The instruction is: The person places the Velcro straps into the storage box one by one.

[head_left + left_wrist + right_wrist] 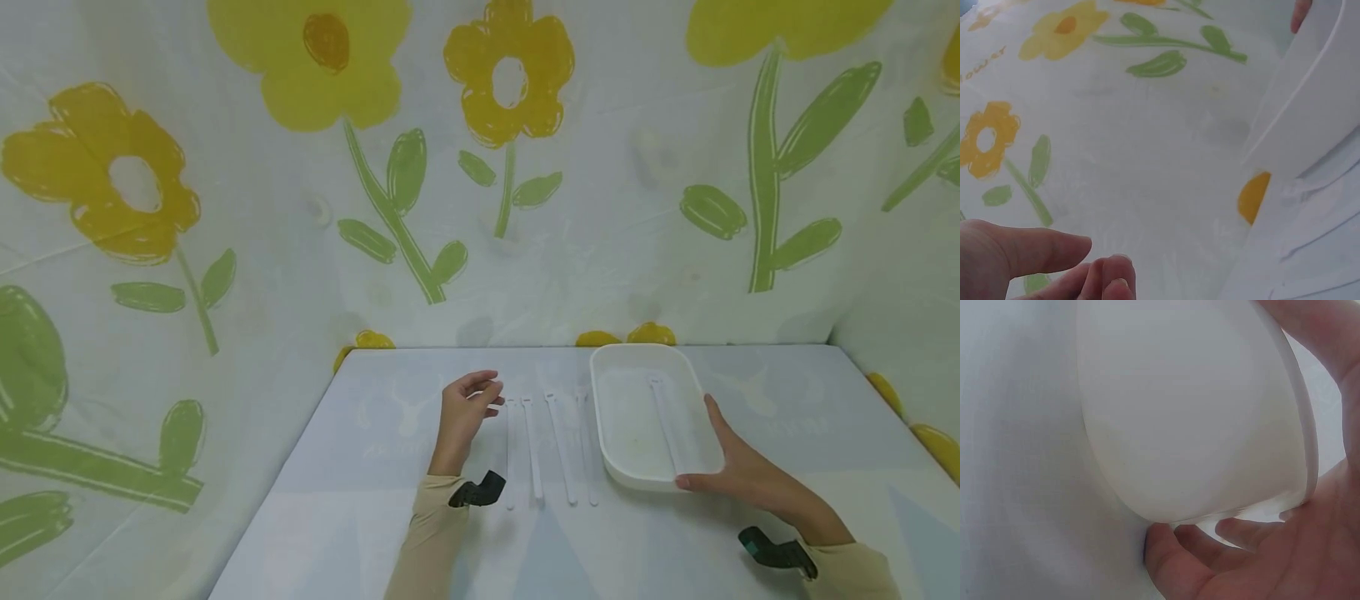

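Beside the strips [561, 450], the tray [626, 425] is gripped by the right hand [742, 468], apparently for steadying, with the left hand [464, 410] held empty, fingers loosely curled.

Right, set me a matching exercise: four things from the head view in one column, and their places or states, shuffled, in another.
1. Left hand
2. Right hand
3. White tray
4. Row of four pale strips

A. Side by side on the table
B. Gripping a container's side
C. Has one single strip lying inside
D. Fingers bent, holding nothing that shows

Pairs: 1-D, 2-B, 3-C, 4-A
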Demonstrator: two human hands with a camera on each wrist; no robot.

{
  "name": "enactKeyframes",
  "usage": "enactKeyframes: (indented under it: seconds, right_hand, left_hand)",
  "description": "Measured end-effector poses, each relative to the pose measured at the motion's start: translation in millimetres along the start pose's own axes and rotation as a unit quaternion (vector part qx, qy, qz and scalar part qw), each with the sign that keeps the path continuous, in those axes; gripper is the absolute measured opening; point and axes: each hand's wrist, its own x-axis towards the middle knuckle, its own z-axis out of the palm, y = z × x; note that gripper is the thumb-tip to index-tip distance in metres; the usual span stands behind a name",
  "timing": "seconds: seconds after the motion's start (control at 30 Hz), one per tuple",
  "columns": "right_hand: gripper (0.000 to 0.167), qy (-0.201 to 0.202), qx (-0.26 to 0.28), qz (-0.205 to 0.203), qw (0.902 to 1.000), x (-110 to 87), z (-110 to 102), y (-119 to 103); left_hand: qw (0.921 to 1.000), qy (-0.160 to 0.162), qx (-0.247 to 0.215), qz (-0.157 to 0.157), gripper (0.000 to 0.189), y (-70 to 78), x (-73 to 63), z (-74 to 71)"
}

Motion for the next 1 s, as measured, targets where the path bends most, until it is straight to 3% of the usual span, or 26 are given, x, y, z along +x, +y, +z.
enactKeyframes:
  seconds: [1.0]
  right_hand:
    - [0.144, -0.008, 0.001, 0.001, 1.0, 0.9, -4, -4]
  left_hand:
    - [0.9964, -0.006, 0.064, -0.055, 0.032, -24.4, 17.2, 1.5]
